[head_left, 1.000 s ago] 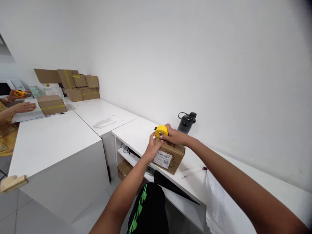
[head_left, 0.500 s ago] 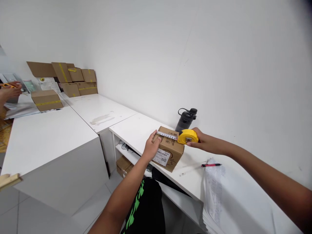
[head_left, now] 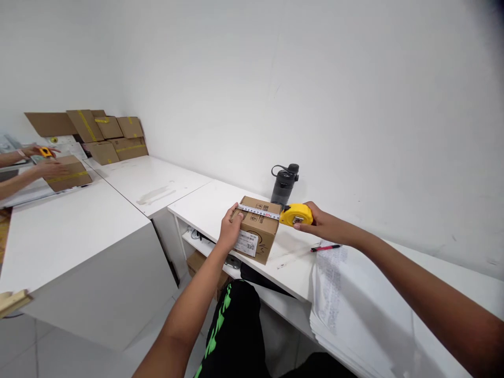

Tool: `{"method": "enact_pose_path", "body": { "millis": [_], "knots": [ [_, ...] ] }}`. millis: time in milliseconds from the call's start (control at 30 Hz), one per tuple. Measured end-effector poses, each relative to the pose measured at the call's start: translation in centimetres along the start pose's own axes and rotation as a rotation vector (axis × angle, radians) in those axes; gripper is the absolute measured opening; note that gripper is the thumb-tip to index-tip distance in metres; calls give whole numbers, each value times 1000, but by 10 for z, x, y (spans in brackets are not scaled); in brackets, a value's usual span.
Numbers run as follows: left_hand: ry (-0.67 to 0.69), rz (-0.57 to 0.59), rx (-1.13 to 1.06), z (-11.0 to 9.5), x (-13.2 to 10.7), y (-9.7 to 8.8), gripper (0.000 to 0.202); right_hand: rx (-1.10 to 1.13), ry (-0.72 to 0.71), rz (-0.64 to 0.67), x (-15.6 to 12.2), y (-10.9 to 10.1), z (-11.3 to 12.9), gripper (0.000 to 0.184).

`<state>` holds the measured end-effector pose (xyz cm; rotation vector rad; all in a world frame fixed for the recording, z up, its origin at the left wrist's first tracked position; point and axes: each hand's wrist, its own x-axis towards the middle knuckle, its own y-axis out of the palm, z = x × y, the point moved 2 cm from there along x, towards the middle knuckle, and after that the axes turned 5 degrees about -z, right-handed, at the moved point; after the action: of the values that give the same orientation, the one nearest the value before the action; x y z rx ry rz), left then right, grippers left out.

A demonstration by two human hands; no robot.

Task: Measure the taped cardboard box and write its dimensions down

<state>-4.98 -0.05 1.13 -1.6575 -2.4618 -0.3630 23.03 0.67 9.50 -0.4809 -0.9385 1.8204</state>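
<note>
A small brown cardboard box point(head_left: 268, 237) with a white printed label and black marker writing sits on the white shelf top. My left hand point(head_left: 231, 226) grips its left end, the thumb on the top face, and pins the end of the tape blade at that edge. Stretched flat across the top of the box is the blade point(head_left: 258, 211), its numbers showing. At the box's right edge my right hand point(head_left: 315, 223) is closed around the yellow tape measure point(head_left: 296, 214) that the blade comes from.
Behind the box stands a dark bottle point(head_left: 284, 185) near the wall. A red and black pen point(head_left: 325, 248) lies on a paper stack point(head_left: 334, 294) at right. At far left, a co-worker's hands point(head_left: 51, 168) are at another box point(head_left: 69, 176); taped cartons point(head_left: 126, 148) stand stacked behind.
More blade is pulled out, so it now spans to the box's right edge. The co-worker's hands have come over their box. The whole view has shifted a little.
</note>
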Motion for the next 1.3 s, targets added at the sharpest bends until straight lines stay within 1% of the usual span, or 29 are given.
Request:
{"method": "enact_pose_path", "body": {
  "millis": [133, 233, 300, 400, 500, 633, 700, 767, 867, 933, 967, 1033, 1100, 1133, 1167, 1200, 1233, 1267, 1300],
  "knots": [
    [-4, 0, 1, -2, -2, 0, 51, -51, -33, -38, 7, -3, 13, 46],
    [-2, -13, 9, -3, -2, 0, 50, -123, -79, -82, 19, 1, 30, 42],
    [-7, -18, -7, -3, -2, 0, 51, -148, -114, -102, 30, 10, 44, 40],
    [-15, -13, -30, -2, -2, -1, 52, -150, -151, -97, 51, 27, 66, 37],
    [-17, -22, -42, -2, -4, -2, 51, -162, -181, -101, 73, 44, 84, 36],
    [27, 3, -61, -3, -6, -4, 48, -208, -218, -125, 94, 63, 94, 38],
    [64, 31, -69, -3, -7, -4, 48, -230, -222, -142, 97, 70, 94, 39],
    [63, 45, -67, -1, -6, -3, 49, -280, -225, -179, 93, 71, 93, 38],
    [14, 51, -9, 1, -3, -4, 55, -381, -282, -303, 74, 63, 88, 36],
    [27, 33, 59, -3, -2, -6, 57, -403, -343, -415, 51, 50, 80, 36],
    [69, 16, 109, -8, -3, -7, 55, -399, -366, -473, 35, 43, 74, 37],
    [220, -34, 225, -24, -11, -11, 49, -374, -371, -577, -2, 30, 59, 37],
    [379, -46, 302, -40, -30, -10, 45, -324, -319, -676, -44, 23, 42, 40],
    [423, -12, 299, -46, -44, -7, 45, -281, -278, -727, -65, 24, 33, 41],
    [431, 60, 266, -49, -60, -1, 45, -227, -234, -781, -86, 28, 25, 43],
    [405, 173, 211, -49, -78, 8, 45, -163, -194, -834, -106, 34, 17, 44],
    [359, 310, 141, -46, -98, 20, 47, -95, -168, -875, -123, 43, 11, 45],
    [286, 486, 59, -41, -117, 34, 54, -37, -156, -900, -138, 54, 5, 43],
    [183, 660, -35, -34, -135, 50, 61, 7, -154, -907, -150, 65, -1, 42]
  ]
}}
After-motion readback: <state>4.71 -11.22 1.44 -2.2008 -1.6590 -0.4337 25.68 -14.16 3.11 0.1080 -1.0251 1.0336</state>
